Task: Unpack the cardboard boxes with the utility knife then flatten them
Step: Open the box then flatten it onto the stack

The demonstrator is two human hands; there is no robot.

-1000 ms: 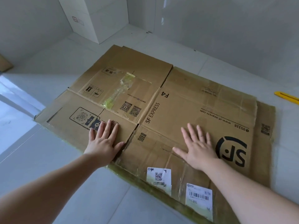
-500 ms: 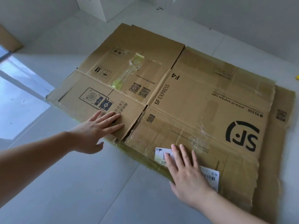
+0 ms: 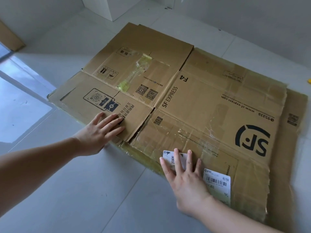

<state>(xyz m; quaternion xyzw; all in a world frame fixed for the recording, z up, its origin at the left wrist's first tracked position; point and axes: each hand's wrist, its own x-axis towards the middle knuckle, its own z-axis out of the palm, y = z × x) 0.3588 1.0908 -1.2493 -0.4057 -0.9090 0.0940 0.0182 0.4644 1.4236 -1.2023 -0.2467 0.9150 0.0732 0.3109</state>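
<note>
A flattened brown SF Express cardboard box [image 3: 210, 101] lies spread on the pale tiled floor, on top of another flat sheet of cardboard [image 3: 296, 132] that sticks out at the right. My left hand [image 3: 99, 132] rests flat on the near left flap, fingers together. My right hand [image 3: 185, 179] lies flat on the near edge, fingers spread over a white shipping label [image 3: 168, 157]. A second label [image 3: 217, 182] sits just right of that hand. A yellow tip of the utility knife [image 3: 309, 81] shows at the right edge of the frame.
A white cabinet [image 3: 107, 5] stands at the back. Another piece of brown cardboard [image 3: 10, 37] leans at the far left. A bright patch of light falls on the floor at the left. Walls close off the back.
Both hands have slid back from the middle of the cardboard to its near edge; the right hand now covers the white label. The view has dropped, so most of the knife is out of frame.
</note>
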